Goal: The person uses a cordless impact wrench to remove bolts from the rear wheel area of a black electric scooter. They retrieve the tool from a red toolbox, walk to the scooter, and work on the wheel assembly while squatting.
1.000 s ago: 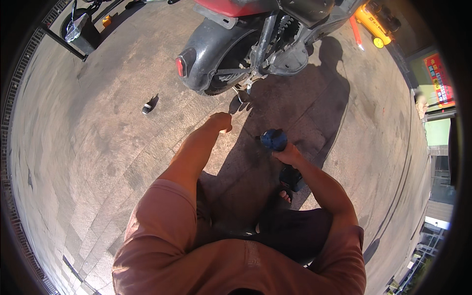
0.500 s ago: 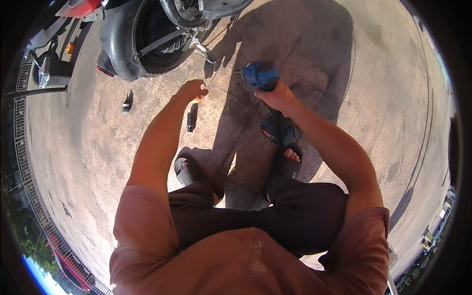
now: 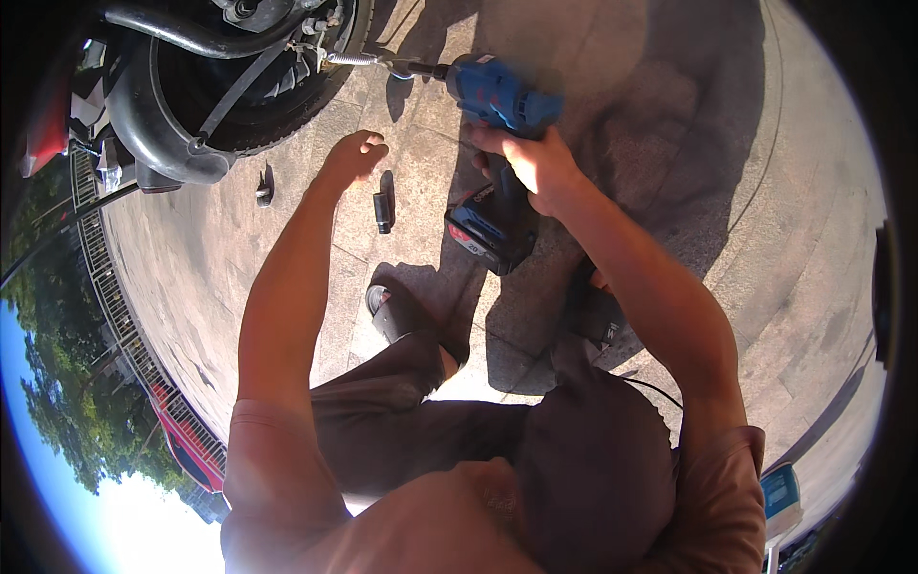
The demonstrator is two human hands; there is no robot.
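Note:
My right hand (image 3: 521,163) grips a blue cordless power tool (image 3: 502,96) with a black battery at its base; its black nose points left at the metal fittings and spring (image 3: 349,59) beside the motorbike's rear wheel (image 3: 311,100). My left hand (image 3: 359,153) hovers below the wheel, fingers curled; whether they hold anything is too small to make out. A black cylindrical socket (image 3: 383,209) lies on the paving just below it, and a small dark part (image 3: 264,191) lies farther left.
The motorbike's rear fender and exhaust pipe (image 3: 201,43) fill the upper left. My sandaled feet (image 3: 387,311) are below my hands on the paving (image 3: 172,277). A railing (image 3: 110,268) with trees and a red vehicle behind runs along the left. A blue container (image 3: 779,497) stands at lower right.
My right hand has raised the power tool forward to the wheel's fittings. My left hand has moved up a little, and the view has swung, bringing the wheel closer.

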